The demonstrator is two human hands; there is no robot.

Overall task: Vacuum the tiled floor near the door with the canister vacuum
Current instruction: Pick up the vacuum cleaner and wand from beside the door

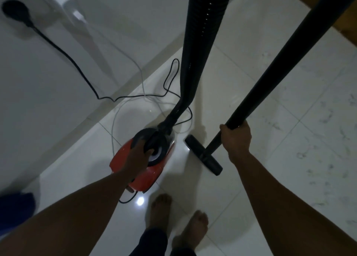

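Bare forearms reach down: the left hand (138, 149) grips the red canister vacuum (143, 164) by its handle, the right hand (236, 139) closes around the wand (270, 70). The floor head (202, 155) sits right of the canister; the plug (15, 12) seems connected. Tiled floor (289, 120) appears mostly unvacuumed.

Glossy pale floor tiles (241, 104) (mirror-bright), shiny red plastic canister (146, 178), matt black wand (280, 62).

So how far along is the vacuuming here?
Set-up looks done: the power cord is plugged into the wall. In hand: the left hand grips the red canister, the right hand holds the wand, floor head on the tiles. Dark specks remain to the right.
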